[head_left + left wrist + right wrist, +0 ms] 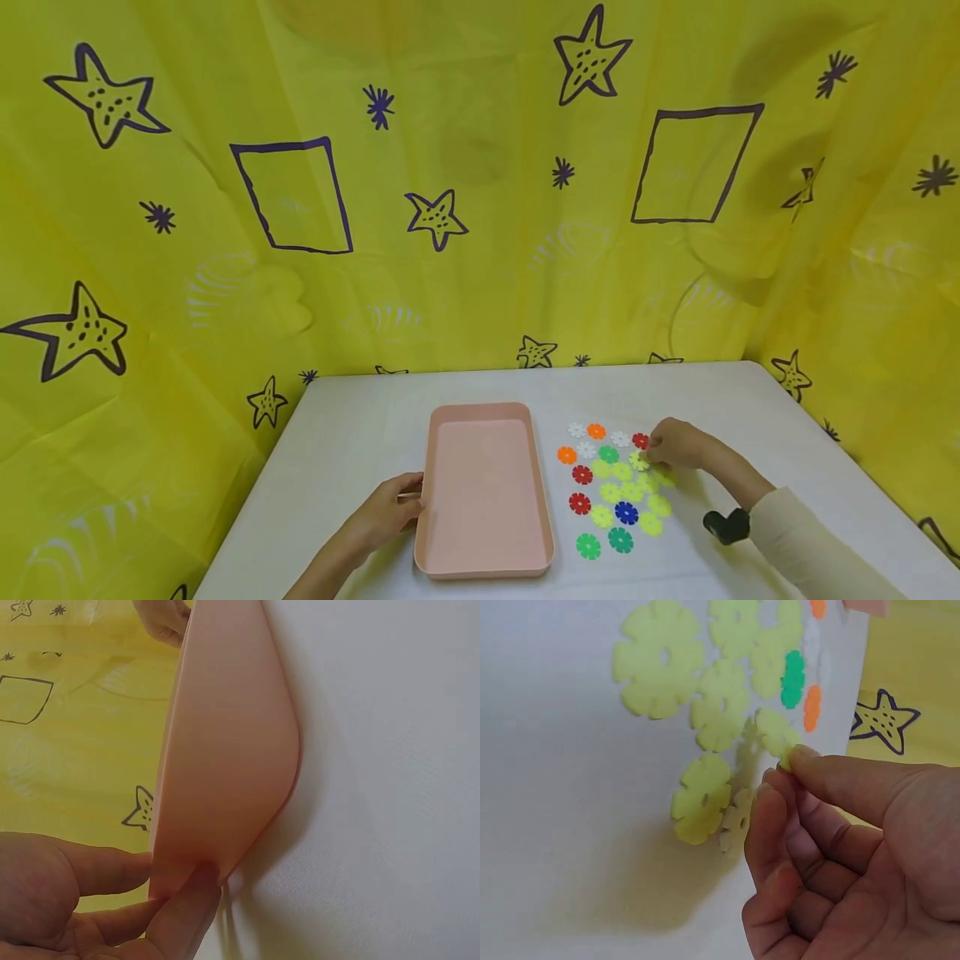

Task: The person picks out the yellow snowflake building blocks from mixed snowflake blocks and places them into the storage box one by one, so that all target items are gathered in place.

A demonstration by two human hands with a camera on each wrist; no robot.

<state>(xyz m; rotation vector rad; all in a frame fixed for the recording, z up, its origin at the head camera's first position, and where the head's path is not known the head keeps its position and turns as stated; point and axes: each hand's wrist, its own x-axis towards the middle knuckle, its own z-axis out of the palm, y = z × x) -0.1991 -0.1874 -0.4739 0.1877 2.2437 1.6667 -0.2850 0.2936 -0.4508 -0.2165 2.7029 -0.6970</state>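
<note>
A shallow pink tray (pixel 483 500) lies on the white table, its long side toward my left hand (pixel 386 512). That hand holds the tray's left wall; in the left wrist view one fingertip (pixel 135 871) meets the rim and another presses the outer wall. To the tray's right are several flat, notched snowflake discs in yellow-green, red, orange, green, blue and white. My right hand (pixel 678 443) pinches a yellow-green snowflake disc (pixel 776 733) between thumb and fingers, tilted above the table. Beneath it lie another yellow-green disc (pixel 703 799) and a pale disc (pixel 736 823) partly hidden by fingers.
A blue disc (pixel 626 512) and two green discs lie at the near side of the spread. Beside the right sleeve is a black object (pixel 727 527), its kind unclear. A yellow curtain (pixel 465 300) with star drawings hangs behind the table and along both sides.
</note>
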